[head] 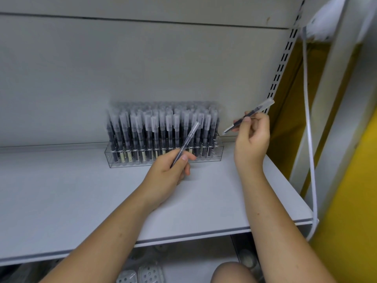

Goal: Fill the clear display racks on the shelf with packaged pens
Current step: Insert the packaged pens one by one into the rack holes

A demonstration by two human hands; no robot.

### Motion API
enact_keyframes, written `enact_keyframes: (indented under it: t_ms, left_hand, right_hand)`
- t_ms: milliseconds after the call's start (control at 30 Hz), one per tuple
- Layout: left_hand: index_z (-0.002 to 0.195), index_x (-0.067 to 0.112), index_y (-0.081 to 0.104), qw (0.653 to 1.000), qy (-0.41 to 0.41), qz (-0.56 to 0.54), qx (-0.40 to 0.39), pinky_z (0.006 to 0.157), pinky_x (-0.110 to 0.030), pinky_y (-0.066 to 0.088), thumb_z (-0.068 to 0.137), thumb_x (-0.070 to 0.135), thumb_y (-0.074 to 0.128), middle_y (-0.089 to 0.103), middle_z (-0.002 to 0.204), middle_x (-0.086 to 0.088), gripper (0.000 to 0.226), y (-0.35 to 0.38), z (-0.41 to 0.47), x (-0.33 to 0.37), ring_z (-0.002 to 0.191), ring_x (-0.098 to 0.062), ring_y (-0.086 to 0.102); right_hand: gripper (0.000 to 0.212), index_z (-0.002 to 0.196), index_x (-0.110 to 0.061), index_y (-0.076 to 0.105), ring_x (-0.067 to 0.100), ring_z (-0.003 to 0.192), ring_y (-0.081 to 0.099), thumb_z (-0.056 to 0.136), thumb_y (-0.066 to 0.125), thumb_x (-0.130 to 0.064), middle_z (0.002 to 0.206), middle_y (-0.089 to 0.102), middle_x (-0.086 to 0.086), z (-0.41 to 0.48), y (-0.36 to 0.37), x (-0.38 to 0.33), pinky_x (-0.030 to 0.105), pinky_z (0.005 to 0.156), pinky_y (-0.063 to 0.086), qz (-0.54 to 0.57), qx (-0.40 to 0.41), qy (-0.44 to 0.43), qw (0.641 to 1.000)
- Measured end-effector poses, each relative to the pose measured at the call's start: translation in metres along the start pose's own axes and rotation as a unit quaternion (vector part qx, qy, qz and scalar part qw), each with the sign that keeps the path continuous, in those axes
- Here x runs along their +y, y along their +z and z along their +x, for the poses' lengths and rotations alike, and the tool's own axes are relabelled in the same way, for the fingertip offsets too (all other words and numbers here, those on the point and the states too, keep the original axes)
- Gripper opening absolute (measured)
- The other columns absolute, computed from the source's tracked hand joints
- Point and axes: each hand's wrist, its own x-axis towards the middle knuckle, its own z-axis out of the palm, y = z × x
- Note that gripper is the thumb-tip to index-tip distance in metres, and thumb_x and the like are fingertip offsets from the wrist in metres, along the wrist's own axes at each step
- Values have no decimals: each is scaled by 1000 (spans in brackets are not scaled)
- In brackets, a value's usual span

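On shelf (204,201), against back panel: clear rack (163,158) nearly full of packaged pens — left hand (169,172) pinches one pen (186,142) before rack, right hand (252,137) pinches another (250,116) beside it. Step: slotting — next needs free slot, likely right end

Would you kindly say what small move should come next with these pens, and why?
I would probably ease the left hand forward and stand its pen in the clear rack: that pen hovers before the rack's right part, while the right hand holds the other pen off to the side. Free slots are hard to see.
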Motion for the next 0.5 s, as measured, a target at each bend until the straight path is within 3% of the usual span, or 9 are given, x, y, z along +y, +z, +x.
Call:
enact_keyframes:
  t_ms: [100,200,267,367,500]
  left_hand:
    - [113,7,69,1000,1,3,-1,51,-23,30,112,15,44,54,75,-6,26,0,-1,0,53,-13,33]
    - [112,8,69,1000,1,12,-2,51,-21,32,112,16,45,55,75,-6,25,0,-1,1,53,-12,35]
    - [112,8,69,1000,1,18,-3,52,-21,32,111,16,45,55,75,-5,25,0,-1,1,53,-11,36]
    - [112,8,69,1000,1,24,-3,52,-20,33,111,15,45,56,75,-6,25,0,-1,1,53,-11,37]
    - [111,7,69,1000,0,24,1,52,-19,33,111,15,46,56,75,-5,25,1,-2,2,53,-9,38]
  right_hand:
    - [10,113,-22,54,21,92,69,107,47,-19,99,67,0,0,1,6,39,81,59,-48,-26,-8,998]
    - [9,115,-19,54,13,88,68,108,48,-18,95,65,-12,-1,3,10,27,77,56,-81,-53,-11,995]
    - [9,115,-15,55,8,85,66,108,49,-16,92,65,-13,-2,4,12,25,75,54,-99,-75,-10,992]
    - [9,113,-17,56,15,83,67,108,49,-20,90,66,-4,-3,5,14,30,72,53,-115,-117,-6,986]
    - [8,112,-16,57,0,81,59,107,51,-19,88,61,-11,-5,6,16,15,67,45,-154,-154,-14,976]
